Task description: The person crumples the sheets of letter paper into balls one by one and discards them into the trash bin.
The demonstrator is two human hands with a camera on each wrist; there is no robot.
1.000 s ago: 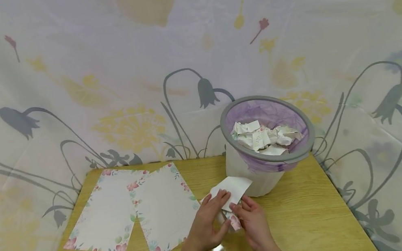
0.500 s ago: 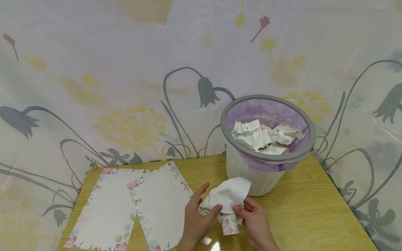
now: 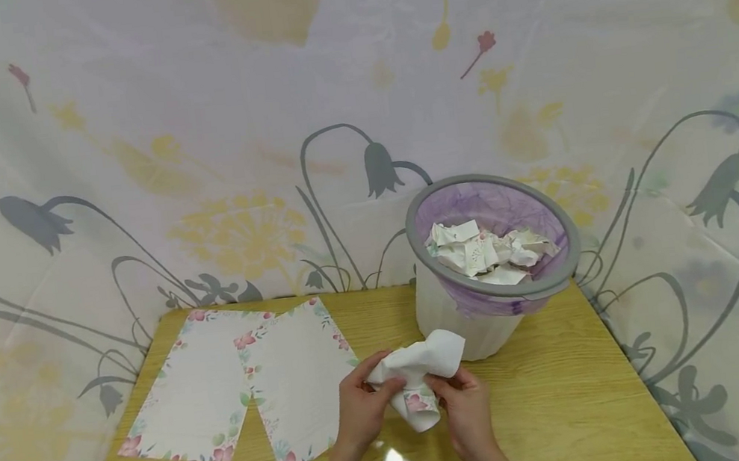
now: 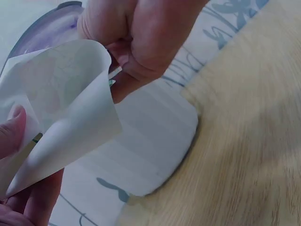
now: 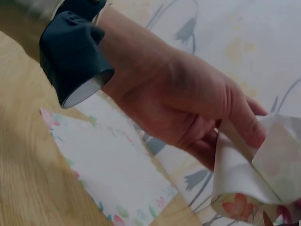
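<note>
A bent, partly folded sheet of paper (image 3: 423, 358), white with a printed pink flower and green leaves, is held between both hands above the table. My left hand (image 3: 363, 405) pinches its left side, thumb on top and fingers behind. On the other side my right hand (image 3: 467, 409) pinches the lower right edge between thumb and fingers. In the left wrist view the paper (image 4: 77, 127) curls into a loose roll, with the right hand (image 4: 155, 40) at its far edge. The right wrist view shows the left hand (image 5: 181, 96) gripping the paper (image 5: 240, 181); the right fingertips are mostly cut off.
A white bin (image 3: 442, 313) with a grey rim and purple liner stands just behind the hands. Crumpled paper pieces (image 3: 480, 249) lie in it. Two flower-bordered sheets (image 3: 300, 380) overlap on the left of the wooden table (image 3: 564, 405). A printed curtain hangs behind.
My left hand has gone from lying flat over the paper to pinching its left side. The paper has curled up further, and its flowered lower part is now folded upward. The right hand keeps its grip.
</note>
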